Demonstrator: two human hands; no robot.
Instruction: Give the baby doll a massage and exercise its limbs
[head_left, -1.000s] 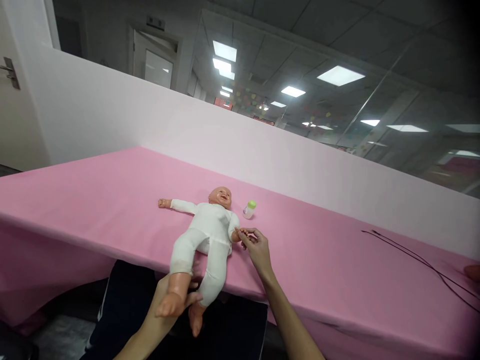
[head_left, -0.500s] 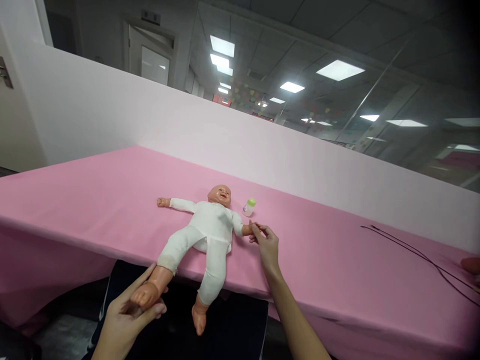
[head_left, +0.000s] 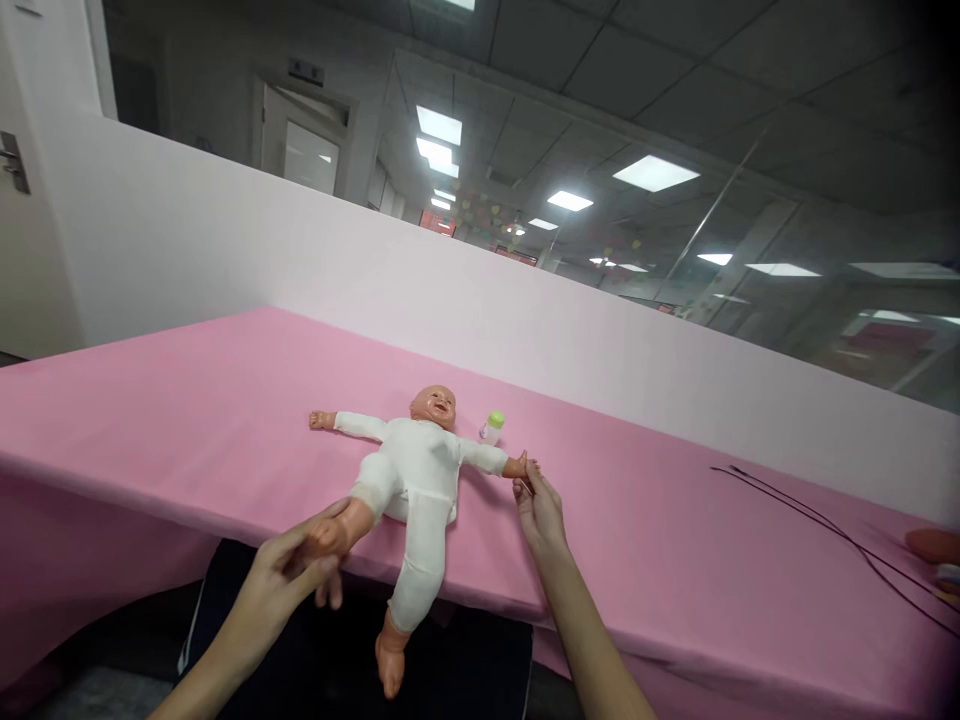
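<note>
A baby doll (head_left: 416, 470) in a white one-piece suit lies on its back on a pink-covered table (head_left: 187, 400), its plastic head toward the far side. My left hand (head_left: 277, 575) is wrapped around the doll's lower leg and foot at the near table edge. My right hand (head_left: 536, 515) pinches the doll's outstretched plastic hand between its fingertips. The doll's other leg hangs over the near edge. A small baby bottle (head_left: 492, 428) with a green cap stands just beyond the doll's shoulder, apart from both hands.
Thin dark cords (head_left: 832, 525) lie across the cloth on the right. An orange-pink shape (head_left: 930, 547), possibly another person's hand, sits at the right edge. A white panel wall (head_left: 300, 240) rises behind the table; glass partitions stand beyond it.
My left hand has lowered the doll's leg and brought it to the left, bending it at the hip. My right hand has moved right, drawing the doll's arm straight out.
</note>
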